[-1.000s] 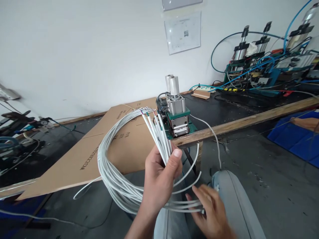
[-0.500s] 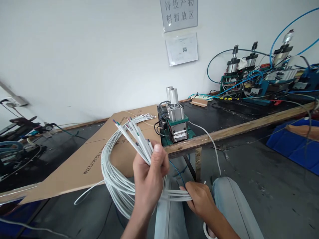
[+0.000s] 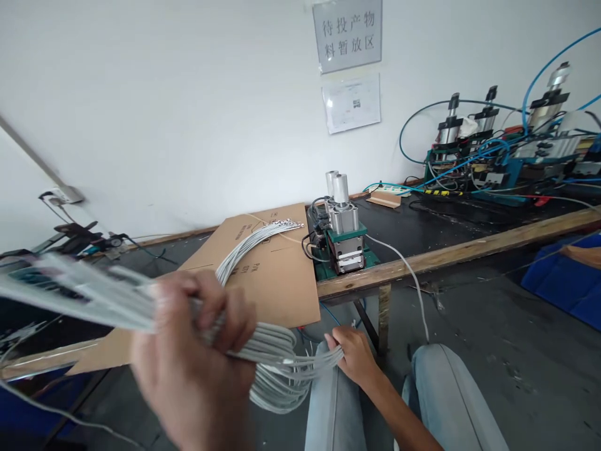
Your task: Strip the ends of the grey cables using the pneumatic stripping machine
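A bundle of white-grey cables runs between my two hands. My left hand, blurred by motion, is closed around it at the left, with the cable ends fanning out leftward past the thumb. Over my knee, my right hand grips the strands farther along. Loops of the bundle hang below and between the hands. Part of the bundle arcs up over the cardboard sheet, its far ends lying near a small pneumatic press.
The black workbench has a wooden front edge. Several pneumatic machines with blue hoses stand at the right. A blue bin is under the bench on the right. Signs hang on the wall.
My left hand has swung left and closer to the camera, carrying the cable ends, which now point left. The right hand has shifted slightly left and up. The view has turned slightly left.
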Motion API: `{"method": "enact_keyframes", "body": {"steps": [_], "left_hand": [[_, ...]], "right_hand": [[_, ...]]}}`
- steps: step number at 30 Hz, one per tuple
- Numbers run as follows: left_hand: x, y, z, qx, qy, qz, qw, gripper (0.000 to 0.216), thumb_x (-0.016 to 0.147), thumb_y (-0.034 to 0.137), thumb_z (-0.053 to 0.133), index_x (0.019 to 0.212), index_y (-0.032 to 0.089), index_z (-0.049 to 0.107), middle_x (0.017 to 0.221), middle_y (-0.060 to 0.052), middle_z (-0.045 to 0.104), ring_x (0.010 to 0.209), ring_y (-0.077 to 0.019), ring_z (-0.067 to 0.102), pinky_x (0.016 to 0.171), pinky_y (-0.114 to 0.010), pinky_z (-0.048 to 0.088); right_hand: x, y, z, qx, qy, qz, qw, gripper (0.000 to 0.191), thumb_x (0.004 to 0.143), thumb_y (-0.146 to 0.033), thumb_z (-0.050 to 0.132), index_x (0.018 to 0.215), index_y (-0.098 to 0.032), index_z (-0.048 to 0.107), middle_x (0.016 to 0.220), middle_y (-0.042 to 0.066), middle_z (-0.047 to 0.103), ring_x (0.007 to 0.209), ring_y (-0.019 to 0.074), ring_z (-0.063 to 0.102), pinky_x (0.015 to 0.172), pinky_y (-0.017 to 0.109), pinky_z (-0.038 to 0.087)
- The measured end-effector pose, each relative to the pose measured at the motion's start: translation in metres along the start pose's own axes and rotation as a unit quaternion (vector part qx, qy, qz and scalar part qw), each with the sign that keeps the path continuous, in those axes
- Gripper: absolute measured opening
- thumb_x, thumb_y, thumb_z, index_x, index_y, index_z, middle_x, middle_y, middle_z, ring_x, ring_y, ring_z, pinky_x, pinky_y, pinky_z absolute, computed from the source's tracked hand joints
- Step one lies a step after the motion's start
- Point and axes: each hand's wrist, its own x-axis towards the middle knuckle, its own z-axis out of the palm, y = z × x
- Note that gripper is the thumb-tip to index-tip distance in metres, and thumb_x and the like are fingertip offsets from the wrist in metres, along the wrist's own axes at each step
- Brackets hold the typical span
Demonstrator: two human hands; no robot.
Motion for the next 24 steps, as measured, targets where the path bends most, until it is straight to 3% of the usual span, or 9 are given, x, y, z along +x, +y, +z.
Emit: {"method": "enact_keyframes", "body": {"steps": [2,5,10,14,18,24], "left_hand": [[-0.008,-0.014,0.01,-0.067,-0.014,-0.013,0.998,0.033,0.108,0.025,0.045,0.076,0.021,0.051,0.062,0.007,0.029,0.041,-0.0065,0.02,0.038,-0.025,0.013],[-0.016,-0.037,0.015,-0.076,-0.083,-0.022,0.993,0.036,0.108,0.023,0.046,0.072,0.02,0.049,0.063,0.006,0.037,0.042,-0.0061,0.029,0.039,-0.025,0.016],[-0.021,-0.065,0.016,-0.064,-0.139,-0.056,0.987,0.037,0.107,0.029,0.051,0.071,0.02,0.048,0.061,0.007,0.036,0.043,-0.0059,0.029,0.04,-0.021,0.018],[-0.025,-0.077,0.018,-0.053,-0.153,-0.058,0.985,0.037,0.106,0.031,0.054,0.072,0.02,0.048,0.06,0.008,0.038,0.043,-0.0061,0.031,0.041,-0.021,0.021],[-0.03,-0.085,0.019,-0.035,-0.175,-0.054,0.982,0.034,0.106,0.029,0.054,0.073,0.019,0.052,0.058,0.008,0.042,0.044,-0.0062,0.033,0.043,-0.022,0.023],[-0.031,-0.095,0.023,0.016,-0.189,-0.033,0.981,0.036,0.106,0.031,0.054,0.072,0.021,0.05,0.057,0.008,0.041,0.045,-0.0075,0.034,0.044,-0.023,0.025]], "right_hand": [[0.011,0.001,0.004,-0.003,0.015,0.005,1.0,0.03,0.101,-0.034,0.066,0.127,-0.018,0.063,0.124,0.008,0.068,0.1,0.0225,0.071,0.084,0.042,0.061],[0.015,0.003,0.008,-0.014,0.061,0.02,0.998,0.026,0.101,-0.033,0.066,0.123,-0.018,0.064,0.122,0.007,0.068,0.101,0.0223,0.069,0.086,0.043,0.06],[-0.018,-0.001,0.013,-0.025,0.12,0.053,0.991,0.022,0.097,-0.025,0.064,0.118,-0.02,0.06,0.123,0.014,0.064,0.117,0.0322,0.063,0.097,0.053,0.055],[-0.046,-0.009,0.024,-0.025,0.097,0.089,0.991,0.043,0.087,-0.02,0.071,0.127,-0.019,0.055,0.127,0.018,0.061,0.119,0.0376,0.061,0.096,0.058,0.055],[-0.055,-0.009,0.033,-0.012,0.065,0.118,0.991,0.059,0.078,-0.012,0.076,0.131,-0.019,0.051,0.131,0.019,0.06,0.123,0.0385,0.06,0.1,0.059,0.053],[-0.074,-0.015,0.029,0.03,-0.003,0.141,0.99,0.113,0.051,-0.011,0.098,0.147,-0.022,0.039,0.143,0.021,0.056,0.132,0.0434,0.055,0.106,0.062,0.049]]}}
